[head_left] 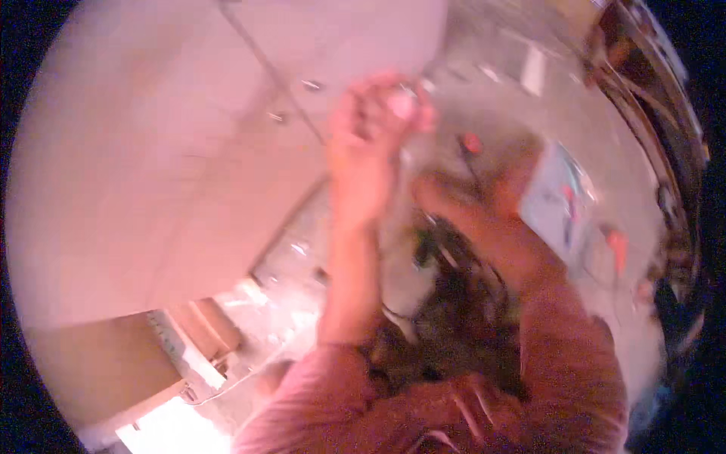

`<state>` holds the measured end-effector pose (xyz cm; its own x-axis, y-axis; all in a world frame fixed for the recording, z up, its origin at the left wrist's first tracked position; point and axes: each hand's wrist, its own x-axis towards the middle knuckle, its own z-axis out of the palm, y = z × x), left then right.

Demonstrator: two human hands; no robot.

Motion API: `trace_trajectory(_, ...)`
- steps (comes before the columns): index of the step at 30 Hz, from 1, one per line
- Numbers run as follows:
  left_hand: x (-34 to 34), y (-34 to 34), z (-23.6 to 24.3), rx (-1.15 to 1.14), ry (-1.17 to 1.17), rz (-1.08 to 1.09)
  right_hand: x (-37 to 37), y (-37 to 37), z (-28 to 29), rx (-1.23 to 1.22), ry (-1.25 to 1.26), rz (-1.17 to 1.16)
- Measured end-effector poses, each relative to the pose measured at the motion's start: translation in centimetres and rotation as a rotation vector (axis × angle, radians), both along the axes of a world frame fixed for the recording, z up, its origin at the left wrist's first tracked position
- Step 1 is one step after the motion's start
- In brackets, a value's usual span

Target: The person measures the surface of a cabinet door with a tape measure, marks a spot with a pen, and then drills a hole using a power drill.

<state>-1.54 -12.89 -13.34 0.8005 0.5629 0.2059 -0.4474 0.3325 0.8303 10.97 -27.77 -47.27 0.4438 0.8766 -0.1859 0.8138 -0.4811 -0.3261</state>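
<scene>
Holding left hand [370, 113] out at twelve o'clock, near the edge of a large pale panel [174, 189], with fingers curled inward around a small pale object [404, 103], too blurred to name. Resting right forearm toward right hand [484, 198] at two o'clock, just beside a flat pale-blue item [550, 198] near three. Cannot tell from the blur whether gripping or only touching it with those fingers. Near a red-ended tool [470, 143] just beyond, also at two o'clock. On the panel at eleven, two small shiny pieces [311, 85].
</scene>
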Motion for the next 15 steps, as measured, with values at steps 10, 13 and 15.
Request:
trace_trajectory(10,-2.7,4.2,-0.9,0.043,-0.123,0.141,-1.1,5.1,4.6,-0.274,0.011,-0.248)
trace_trajectory(13,-2.7,4.1,0.2,0.062,-0.137,0.201,0.7,4.6,-0.6,-0.202,0.072,-0.276)
trace_trajectory(15,-1.7,3.0,0.1,0.056,-0.14,0.223,2.7,2.3,-4.7,-0.182,-0.038,-0.278)
